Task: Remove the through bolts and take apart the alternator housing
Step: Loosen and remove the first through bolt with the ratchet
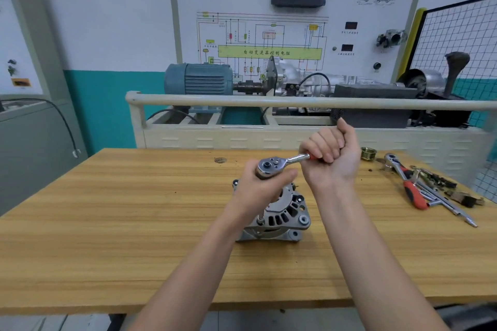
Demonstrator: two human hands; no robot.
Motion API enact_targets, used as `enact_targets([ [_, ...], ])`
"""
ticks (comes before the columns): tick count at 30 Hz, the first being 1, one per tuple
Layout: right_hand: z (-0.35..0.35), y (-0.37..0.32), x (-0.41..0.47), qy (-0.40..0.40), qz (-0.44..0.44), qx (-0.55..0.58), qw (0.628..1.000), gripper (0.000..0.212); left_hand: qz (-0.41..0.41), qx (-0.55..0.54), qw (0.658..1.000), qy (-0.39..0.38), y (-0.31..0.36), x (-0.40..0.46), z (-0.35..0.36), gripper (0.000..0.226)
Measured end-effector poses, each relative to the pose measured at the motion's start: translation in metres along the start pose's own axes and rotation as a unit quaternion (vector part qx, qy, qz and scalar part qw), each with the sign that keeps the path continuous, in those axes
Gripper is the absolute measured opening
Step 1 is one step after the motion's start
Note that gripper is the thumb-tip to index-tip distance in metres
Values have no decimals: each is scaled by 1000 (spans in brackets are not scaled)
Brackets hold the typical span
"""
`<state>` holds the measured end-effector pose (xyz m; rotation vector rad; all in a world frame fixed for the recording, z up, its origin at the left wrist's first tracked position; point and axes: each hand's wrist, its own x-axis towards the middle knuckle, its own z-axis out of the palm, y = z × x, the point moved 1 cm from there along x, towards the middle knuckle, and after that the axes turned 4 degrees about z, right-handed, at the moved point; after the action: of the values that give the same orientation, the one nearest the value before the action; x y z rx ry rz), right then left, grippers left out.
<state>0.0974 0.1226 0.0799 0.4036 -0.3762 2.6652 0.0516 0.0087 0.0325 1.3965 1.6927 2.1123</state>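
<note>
Your two forearms reach in over the wooden workbench (107, 223), where the alternator (282, 212) stands near the middle, pulley end down as far as can be judged. Your left hand (258, 188) wraps round the extension under the ratchet (271, 165) head, steadying it above a through bolt you cannot see. Your right hand (332, 156) is fisted round the red handle. Keep the socket square and pressed down, and pull in short, smooth strokes. Spare tools (419, 188) lie well apart, right.
</note>
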Motion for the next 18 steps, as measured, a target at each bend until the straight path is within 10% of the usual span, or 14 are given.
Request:
enact_targets([
  [8, -21, -8, -16, -136, -47, -155, 977, 29, 14, 4, 999, 50, -1, 3, 1, 38],
  [10, -38, -16, -17, -186, 17, -250, 950, 52, 15, 5, 998, 53, 1, 3, 2, 33],
  [12, -69, -30, -15, -187, 83, -522, 828, 96, 17, 5, 999, 50, 2, 3, 1, 31],
  [15, -114, -31, -9, -135, 146, -847, 492, 119, 29, 4, 999, 44, 1, 4, 1, 31],
  [16, -126, -26, -8, -162, 132, -880, 425, 122, 32, 5, 999, 42, 0, 5, 1, 32],
  [18, -140, -12, -4, -184, 75, -892, 406, 119, 34, 4, 999, 37, -2, 7, 1, 37],
])
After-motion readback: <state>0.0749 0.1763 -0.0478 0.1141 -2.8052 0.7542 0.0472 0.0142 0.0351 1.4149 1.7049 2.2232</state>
